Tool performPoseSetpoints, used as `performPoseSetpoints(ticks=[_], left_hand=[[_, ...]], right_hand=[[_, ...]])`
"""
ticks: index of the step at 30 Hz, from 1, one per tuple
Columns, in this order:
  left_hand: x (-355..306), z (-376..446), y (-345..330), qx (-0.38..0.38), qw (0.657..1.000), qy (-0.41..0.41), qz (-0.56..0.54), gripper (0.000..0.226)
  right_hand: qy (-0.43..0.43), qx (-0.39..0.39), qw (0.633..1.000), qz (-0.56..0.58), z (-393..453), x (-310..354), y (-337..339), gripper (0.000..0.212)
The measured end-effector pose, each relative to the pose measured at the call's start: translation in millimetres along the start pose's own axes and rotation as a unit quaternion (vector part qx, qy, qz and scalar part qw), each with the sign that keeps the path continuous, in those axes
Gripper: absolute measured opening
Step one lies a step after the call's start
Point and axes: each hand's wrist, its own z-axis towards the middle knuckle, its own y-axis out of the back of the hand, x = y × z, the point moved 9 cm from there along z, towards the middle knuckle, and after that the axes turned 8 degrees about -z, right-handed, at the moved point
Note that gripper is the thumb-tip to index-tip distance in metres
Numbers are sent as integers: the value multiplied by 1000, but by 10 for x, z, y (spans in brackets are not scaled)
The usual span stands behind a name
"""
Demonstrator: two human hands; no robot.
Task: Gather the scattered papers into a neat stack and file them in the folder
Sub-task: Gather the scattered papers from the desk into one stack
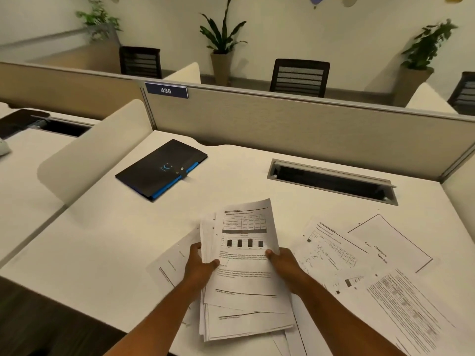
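Both hands hold an uneven stack of papers (244, 255) just above the white counter (102, 240): the left hand (199, 263) grips its left edge with the thumb on top, and the right hand (284, 260) grips the right edge the same way. The top sheet shows a table and a bar chart. More loose sheets (385, 265) lie scattered to the right, overlapping one another, and one sheet (174, 263) lies under the left wrist. The dark folder (162, 169) with a blue edge lies closed, well apart at the far left of the counter. A cable slot (331, 181) is cut into the counter beyond the papers. A grey partition (282, 119) carries a "436" sign (166, 90); behind it stand black chairs (299, 78) and potted plants (222, 44).
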Motion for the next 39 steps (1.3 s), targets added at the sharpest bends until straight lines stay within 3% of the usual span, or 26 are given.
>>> performPoseSetpoints(ticks=[4, 7, 10, 13, 17, 20, 25, 29, 32, 34, 39], left_hand=[[-217, 24, -1, 33, 998, -44, -8, 60], [-460, 32, 28, 61, 994, -72, -58, 57], [-674, 64, 25, 124, 977, -71, -155, 50], [-785, 83, -38, 169, 964, -53, -197, 46], [-931, 49, -104, 107, 984, -87, -111, 41], [-1128, 7, -56, 55, 982, -137, -115, 43], [-1662, -191, 37, 70, 955, -253, -136, 45], [-1804, -239, 179, 52, 937, -315, -142, 60], [-1645, -243, 42, 81, 935, -322, -123, 54], [-1521, -228, -35, 78, 945, -300, -108, 53], [-1366, -153, -5, 29, 954, -268, -133, 42]], right_hand=[[6, -18, 1000, 4, 48, 40, 0, 43], [27, -52, 996, 64, 69, 121, 93, 62], [55, 10, 982, 181, 99, 276, 97, 78], [112, 73, 972, 191, 74, 531, 21, 69], [103, -39, 982, 153, 44, 652, 45, 43], [127, -118, 968, 183, -102, 804, 169, 37], [226, -189, 928, 227, -485, 1156, 403, 75], [286, -200, 909, 227, -600, 1188, 543, 85], [264, -185, 930, 178, -555, 1124, 420, 87], [249, -181, 943, 127, -495, 1111, 338, 82], [242, -208, 940, 122, -422, 1066, 350, 58]])
